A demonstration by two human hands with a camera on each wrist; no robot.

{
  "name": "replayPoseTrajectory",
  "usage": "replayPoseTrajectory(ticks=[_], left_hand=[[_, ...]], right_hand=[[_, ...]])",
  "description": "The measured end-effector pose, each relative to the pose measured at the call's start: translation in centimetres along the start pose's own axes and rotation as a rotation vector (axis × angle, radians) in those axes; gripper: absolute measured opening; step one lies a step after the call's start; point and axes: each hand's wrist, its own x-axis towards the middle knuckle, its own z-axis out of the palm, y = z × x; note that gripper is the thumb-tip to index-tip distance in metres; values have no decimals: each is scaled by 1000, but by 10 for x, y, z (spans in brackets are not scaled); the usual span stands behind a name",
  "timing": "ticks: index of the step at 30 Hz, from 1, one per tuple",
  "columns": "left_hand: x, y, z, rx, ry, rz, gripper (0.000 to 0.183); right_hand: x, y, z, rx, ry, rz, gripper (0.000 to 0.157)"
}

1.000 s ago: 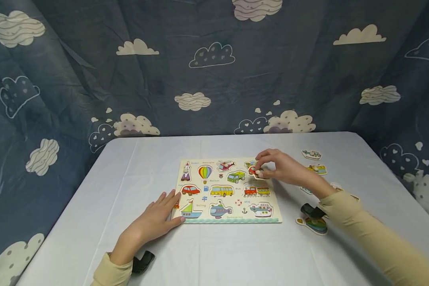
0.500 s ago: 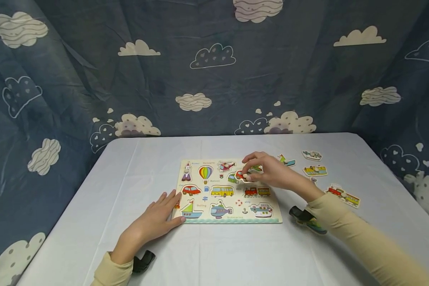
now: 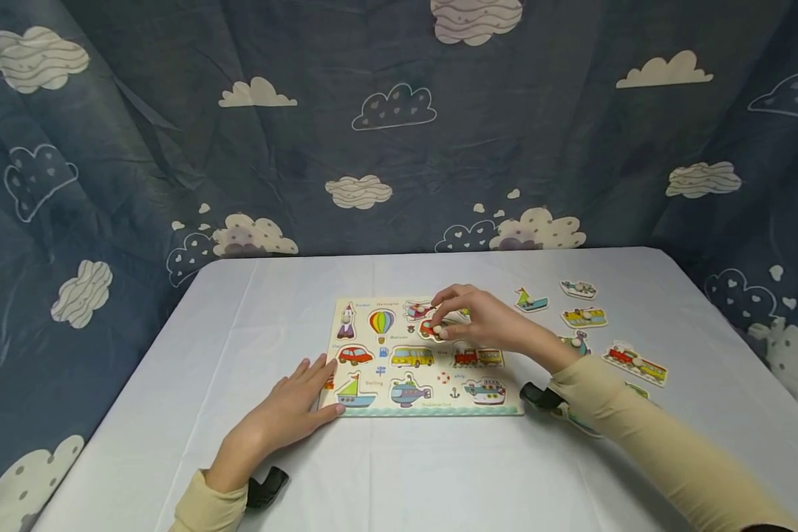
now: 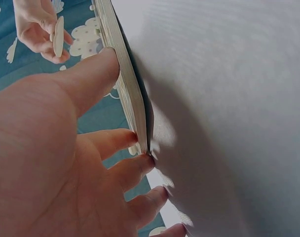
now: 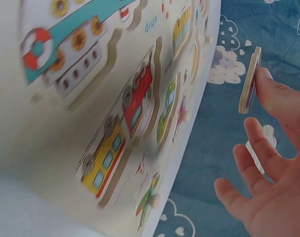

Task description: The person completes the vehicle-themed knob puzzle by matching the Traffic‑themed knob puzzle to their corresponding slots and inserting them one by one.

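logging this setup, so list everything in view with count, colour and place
puzzle board: 1, cream with coloured vehicles, mid-table
red car piece: 1, red, in right hand above board
helicopter piece: 1, red and pink, on board
plane piece: 1, green and red, on board
sailboat piece: 1, green and blue, right of board
white piece: 1, mostly white, far right
bus piece: 1, yellow, right
train piece: 1, red and yellow, right
half-hidden pieces: 3, colours partly covered, by right arm
table: 1, white, below everything
backdrop: 1, dark blue with clouds, behind
wrist devices: 2, black, on wrists
sleeves: 2, beige, on arms
left hand: 1, touching board's left side
right hand: 1, pinching red car piece
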Motion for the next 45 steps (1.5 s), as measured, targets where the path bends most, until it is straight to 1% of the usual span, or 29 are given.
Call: replayPoseTrajectory(ticks=[10,20,26,32,41,45], left_hand=[[0,-2,1,2,1,-5,76],[-1,-1,1,3,-3,0,76],[0,-2,1,16,-4,-2,76],[0,-1,1,36,-6,-9,76],[0,0,0,47,-18,-19,75],[0,0,-1,40,-25,-21,75]], right_hand=[[18,-7,16,43,-39,-38,14],[37,-15,35,55,-91,-27,11],[49,-20,45,42,-110,-69,11],[62,-26,56,63,-148,-97,10],[79,-36,74,6,-161,-128,10],[85,-38,80,1,-172,-162,10]])
